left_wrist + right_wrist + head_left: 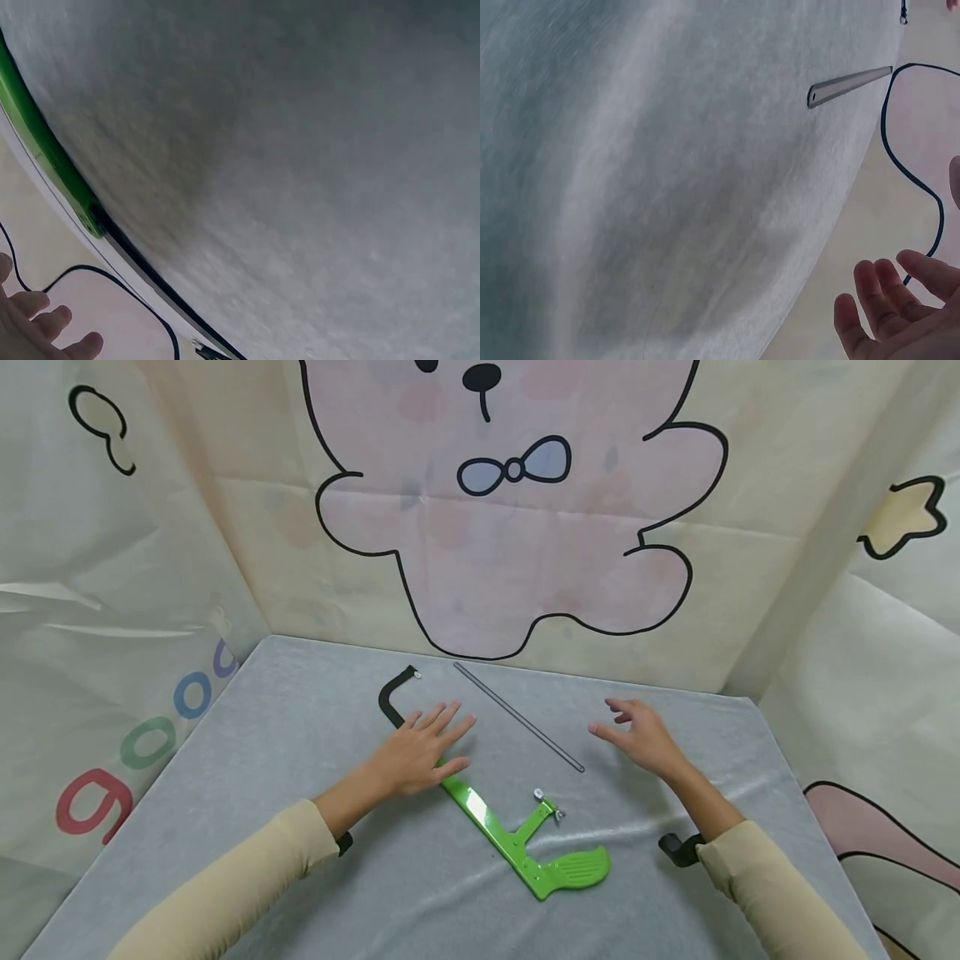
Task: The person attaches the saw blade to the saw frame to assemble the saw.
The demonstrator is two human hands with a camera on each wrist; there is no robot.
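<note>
A hacksaw frame (pixel 480 814) lies diagonally on the table, its green handle toward the near side and its black curved front end toward the back. My left hand (pixel 420 752) is over the middle of this frame with fingers spread, hiding part of it. In the left wrist view, the green and black frame (pixel 52 157) runs past the fingers (pixel 52 322). A thin grey saw blade (pixel 519 718), detached from the frame, lies to its right. Right of the blade, my right hand (pixel 637 735) hovers with loosely bent fingers and nothing in them. The right wrist view shows the blade's holed end (pixel 817 97).
A grey cloth-covered table (pixel 247 777) spreads beneath everything. Printed fabric walls (pixel 750 568) with a cartoon bear stand behind it and at both sides. The frame's wing nut (pixel 559 814) sticks out near the handle. Black wrist mounts (pixel 681 850) show at the cuffs.
</note>
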